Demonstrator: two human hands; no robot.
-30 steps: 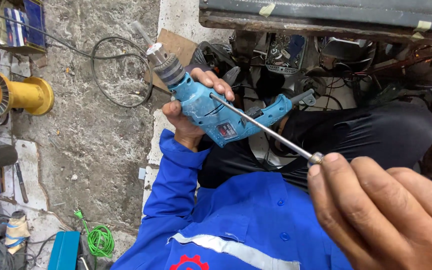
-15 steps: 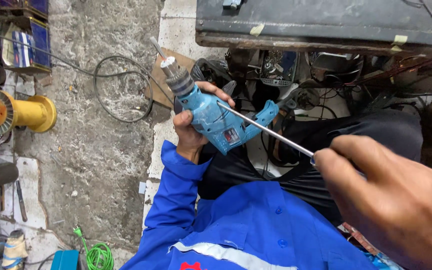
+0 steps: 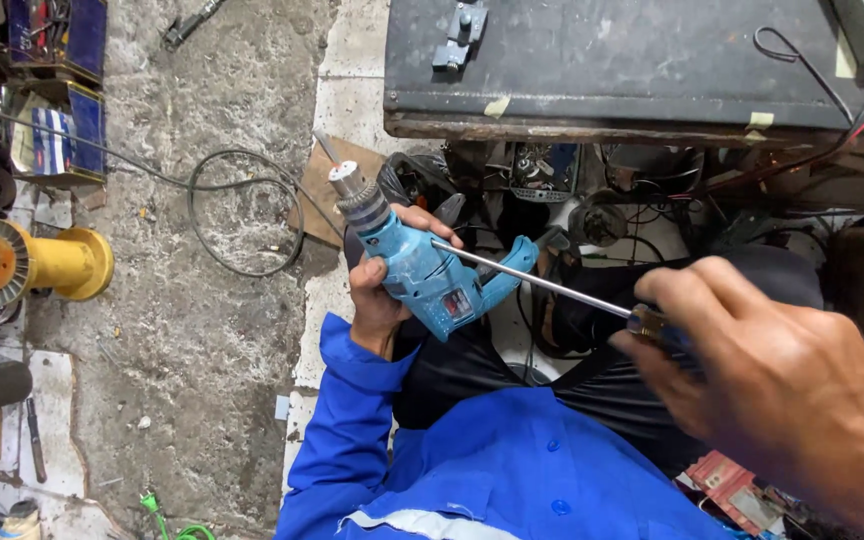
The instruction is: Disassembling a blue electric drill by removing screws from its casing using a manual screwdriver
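- While the left hand (image 3: 377, 305) clenches its fingers around the light-blue plastic electric drill (image 3: 422, 270), chuck aimed up-left over the lap, the right hand (image 3: 782, 385) grasps the handle of a long steel-shafted screwdriver (image 3: 537, 282).
- Its tip meets the drill body near the left thumb.
- Judging from that angle, the tip could slip out and jab the thumb, or the drill could twist loose since only one hand steadies it.
- A small red-and-white rectangular label sits on the drill's side.
- Blue boxes (image 3: 57, 135) with striped labels stand on the concrete floor (image 3: 212, 330), far left, above a yellow spool (image 3: 37, 265).
- Yellowish tape scraps mark the dark tabletop (image 3: 602, 60) edge.
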